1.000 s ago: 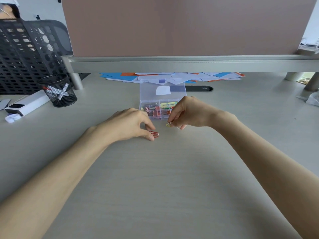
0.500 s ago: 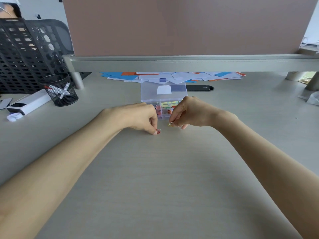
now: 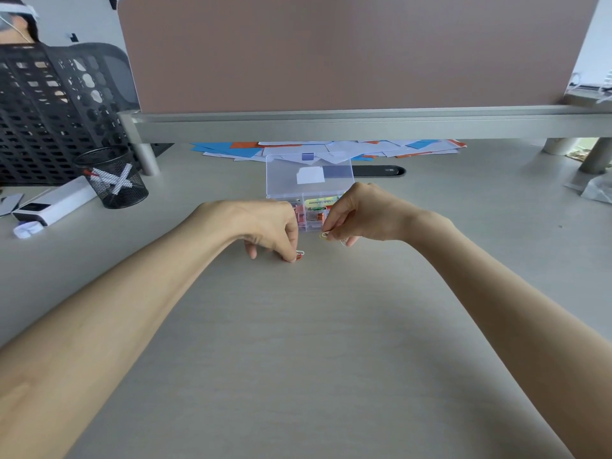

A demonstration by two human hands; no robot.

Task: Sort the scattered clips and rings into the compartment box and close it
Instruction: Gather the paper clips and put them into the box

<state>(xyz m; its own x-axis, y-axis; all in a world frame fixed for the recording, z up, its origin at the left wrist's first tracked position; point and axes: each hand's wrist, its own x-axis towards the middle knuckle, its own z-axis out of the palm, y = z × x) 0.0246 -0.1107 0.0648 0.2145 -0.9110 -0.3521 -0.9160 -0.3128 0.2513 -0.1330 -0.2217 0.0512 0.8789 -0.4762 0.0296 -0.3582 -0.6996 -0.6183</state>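
Change over the last 1 s: the left hand slid along the surface toward the box and rolled knuckles-up. The red and white clips it was touching flat are now nipped at its fingertips, just short of the box's near wall. The right hand barely moved. I read this as pickup done on both sides, with drop-in next.

Left hand: fingers curled down, thumb and forefinger clamped on the clips, the rest tucked. Can't tell whether the clips have left the surface.

Right hand: thumb-forefinger pinch on a yellowish clip. There may be a 2nd pale one beneath it, too small to call. It hangs just in front of the box's near-right corner.

Compartment box: clear, mid-surface, just beyond both hands, with its lid standing up at the back. There are orange-pink clips in the left cells and mixed colours in the right; the left hand hides part of it. The cells are already stocked, so the task looks late-stage. Closing the lid is not yet done.

Far edge: scattered papers under the divider rail, and a mesh pen cup toward the far-left corner.
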